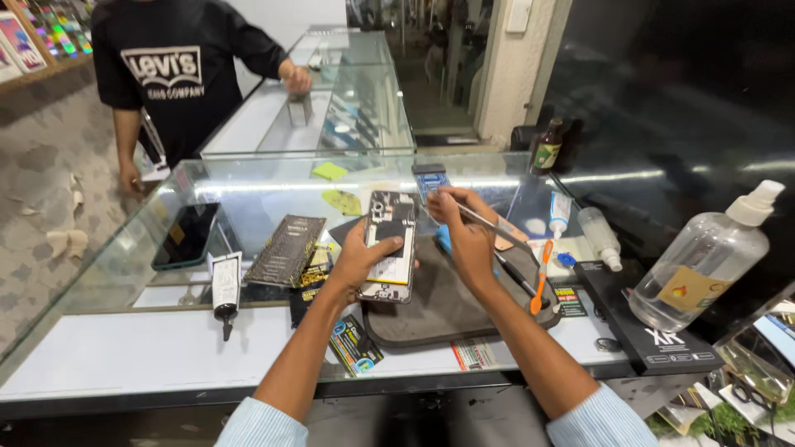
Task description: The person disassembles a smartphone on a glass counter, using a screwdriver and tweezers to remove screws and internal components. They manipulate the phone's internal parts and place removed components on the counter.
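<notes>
Centre of frame: the left hand point(362, 258) is closed around one opened smartphone with its back cover off point(389, 246), gripping it from the left edge and holding it tilted above one dark grey rectangular work mat point(439, 310). The phone's exposed interior shows a black upper section and a pale lower section.

The right hand point(465, 232) is closed in a pinch on one pair of slim silver metal tweezers point(484, 218), whose tip points toward the phone's upper right corner; whether the tip touches the phone cannot be told from this view.

The mat lies on the glass display-counter surface point(124, 352). Right of the mat lies one orange-handled small tool point(542, 277). Left of the phone lies one dark flat rectangular panel with gold speckling point(286, 248), and further left one black smartphone lying flat point(186, 234). Near the lower left of the mat lies one small black-nozzled glue tube with a white label point(224, 290).

Right side of frame: one large clear plastic pump bottle with a white top point(704, 261) leans on one black flat box point(646, 319). Two smaller white-tipped squeeze bottles stand behind the mat, a printed one point(560, 213) and a clear one point(599, 236). One brown glass bottle point(546, 147) stands at the upper right.

Upper left: one other person in a black printed shirt point(166, 74) stands beside the counter, one hand on it.
</notes>
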